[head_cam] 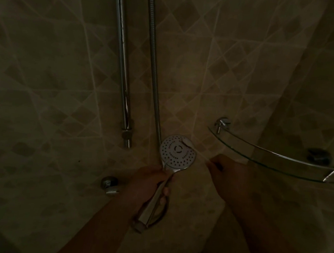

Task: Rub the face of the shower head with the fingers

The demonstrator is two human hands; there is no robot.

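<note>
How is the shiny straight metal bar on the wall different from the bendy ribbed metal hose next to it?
The shiny straight metal bar is smooth and glossy; the bendy ribbed metal hose is ribbed and duller. The bar is thicker; the hose is thinner. The bar ends at a wall fitting; the hose runs on down behind the round white shower head, whose handle the left hand grips. Both are silvery metal and run down the tiled wall side by side.
</note>
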